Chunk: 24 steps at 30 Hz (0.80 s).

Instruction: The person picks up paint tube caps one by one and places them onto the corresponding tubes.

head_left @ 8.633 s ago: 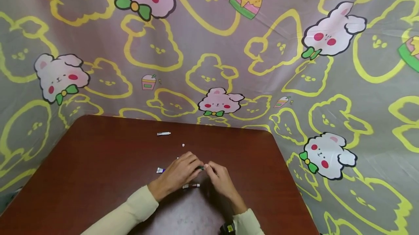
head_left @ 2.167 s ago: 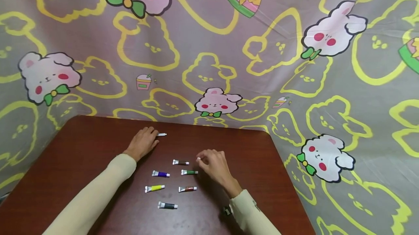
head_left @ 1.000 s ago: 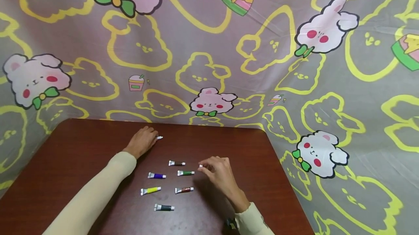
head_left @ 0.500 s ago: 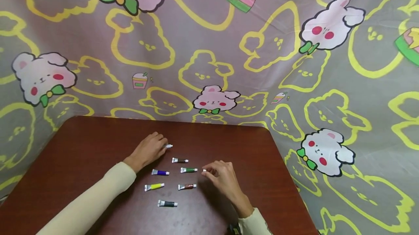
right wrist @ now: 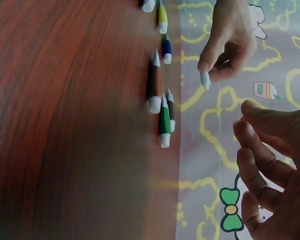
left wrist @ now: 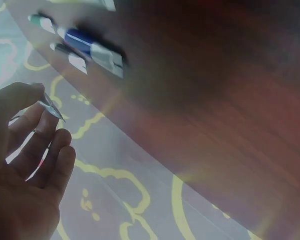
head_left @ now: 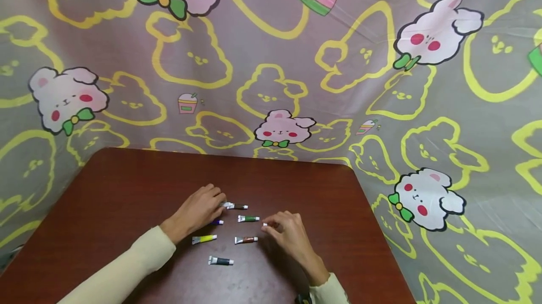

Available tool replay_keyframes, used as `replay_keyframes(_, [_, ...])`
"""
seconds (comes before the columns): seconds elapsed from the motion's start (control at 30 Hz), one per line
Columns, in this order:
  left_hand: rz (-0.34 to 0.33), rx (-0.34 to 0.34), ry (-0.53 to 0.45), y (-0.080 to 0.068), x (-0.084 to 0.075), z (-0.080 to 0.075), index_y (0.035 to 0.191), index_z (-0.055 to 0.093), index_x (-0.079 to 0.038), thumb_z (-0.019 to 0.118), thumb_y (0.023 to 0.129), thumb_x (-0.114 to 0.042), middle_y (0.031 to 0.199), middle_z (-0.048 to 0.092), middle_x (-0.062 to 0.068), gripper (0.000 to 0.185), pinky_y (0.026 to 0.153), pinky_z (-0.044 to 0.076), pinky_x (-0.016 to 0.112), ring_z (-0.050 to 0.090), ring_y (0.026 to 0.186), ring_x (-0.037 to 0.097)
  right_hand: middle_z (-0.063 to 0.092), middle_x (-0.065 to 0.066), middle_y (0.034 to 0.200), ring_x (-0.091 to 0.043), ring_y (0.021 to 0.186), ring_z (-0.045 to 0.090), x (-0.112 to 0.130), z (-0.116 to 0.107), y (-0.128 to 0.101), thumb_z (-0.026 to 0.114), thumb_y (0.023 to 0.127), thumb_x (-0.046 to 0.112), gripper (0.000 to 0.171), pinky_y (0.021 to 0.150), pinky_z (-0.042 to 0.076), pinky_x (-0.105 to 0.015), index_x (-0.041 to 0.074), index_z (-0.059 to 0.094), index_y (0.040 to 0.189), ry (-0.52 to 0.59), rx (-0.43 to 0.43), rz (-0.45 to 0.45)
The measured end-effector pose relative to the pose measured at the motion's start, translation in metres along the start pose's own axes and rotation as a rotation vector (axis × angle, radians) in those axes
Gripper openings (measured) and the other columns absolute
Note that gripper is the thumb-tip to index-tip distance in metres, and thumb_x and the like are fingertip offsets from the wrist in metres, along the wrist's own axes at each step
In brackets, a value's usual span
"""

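Note:
My left hand (head_left: pixel 196 211) pinches a small white paint tube (right wrist: pixel 205 79) between thumb and fingers, above the back left of the group of tubes. In the left wrist view the tube's flat silvery end (left wrist: pixel 50 106) shows past the fingertips. Over the table to the right, my right hand (head_left: pixel 290 233) pinches a tiny white cap (head_left: pixel 265 224) between thumb and forefinger. Close by lie a dark brown tube (head_left: pixel 239 206), a green tube (head_left: pixel 250 219) and a reddish-brown tube (head_left: pixel 246 239). My left hand hides most of a blue tube (head_left: pixel 218 222) in the head view.
A yellow tube (head_left: pixel 205 238) and a black tube (head_left: pixel 221 260) lie nearer the front of the reddish wooden table (head_left: pixel 127 186). A patterned cloth (head_left: pixel 271 59) hangs around the table's far and side edges.
Earlier, my left hand reached to the far left and took the white tube; it has since come forward and right with it. The right hand, holding the cap, has dropped slightly.

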<state>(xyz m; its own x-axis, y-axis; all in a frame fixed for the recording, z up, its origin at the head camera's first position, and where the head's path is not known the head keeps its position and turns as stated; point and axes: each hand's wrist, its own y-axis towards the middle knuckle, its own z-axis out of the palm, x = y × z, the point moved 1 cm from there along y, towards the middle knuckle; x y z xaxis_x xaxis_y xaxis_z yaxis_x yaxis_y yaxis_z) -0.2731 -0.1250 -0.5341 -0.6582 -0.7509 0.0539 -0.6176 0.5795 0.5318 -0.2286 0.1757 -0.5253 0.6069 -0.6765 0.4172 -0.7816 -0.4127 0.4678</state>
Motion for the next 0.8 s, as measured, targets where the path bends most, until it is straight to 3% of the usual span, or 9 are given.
replay_keyframes(0.23, [0.021, -0.004, -0.009, -0.010, -0.017, -0.007, 0.097, 0.073, -0.012, 0.090, 0.088, -0.022, 0.093, 0.069, 0.001, 0.022, 0.076, 0.055, 0.036, 0.059, 0.086, 0.021, 0.077, 0.007, 0.082, -0.013, 0.073, 0.064, 0.006, 0.006, -0.001, 0.094, 0.083, 0.018, 0.015, 0.080, 0.038, -0.032, 0.016, 0.085, 0.095, 0.035, 0.018, -0.009])
replay_keyframes(0.4, [0.042, -0.009, -0.017, -0.016, -0.031, -0.014, 0.098, 0.072, -0.011, 0.090, 0.087, -0.021, 0.096, 0.070, 0.002, 0.023, 0.076, 0.056, 0.036, 0.060, 0.088, 0.021, 0.075, 0.009, 0.080, -0.009, 0.074, 0.061, 0.013, 0.012, -0.004, 0.094, 0.082, 0.017, 0.015, 0.079, 0.038, -0.031, 0.016, 0.085, 0.094, 0.025, 0.030, -0.025])
replay_keyframes(0.67, [0.098, -0.079, -0.039, -0.022, -0.049, -0.020, 0.095, 0.071, -0.014, 0.093, 0.082, -0.022, 0.094, 0.068, 0.000, 0.027, 0.076, 0.055, 0.035, 0.061, 0.088, 0.018, 0.079, 0.011, 0.085, -0.005, 0.076, 0.062, 0.020, 0.020, -0.006, 0.095, 0.082, 0.023, 0.017, 0.078, 0.038, -0.027, 0.019, 0.085, 0.094, -0.001, 0.047, -0.054])
replay_keyframes(0.8, [0.103, -0.072, -0.053, -0.023, -0.058, -0.024, 0.096, 0.070, -0.014, 0.092, 0.083, -0.024, 0.094, 0.068, -0.001, 0.028, 0.076, 0.056, 0.035, 0.061, 0.088, 0.017, 0.078, 0.011, 0.085, -0.005, 0.076, 0.062, 0.024, 0.023, -0.007, 0.095, 0.082, 0.023, 0.015, 0.078, 0.035, -0.026, 0.020, 0.084, 0.093, 0.010, 0.063, -0.054])
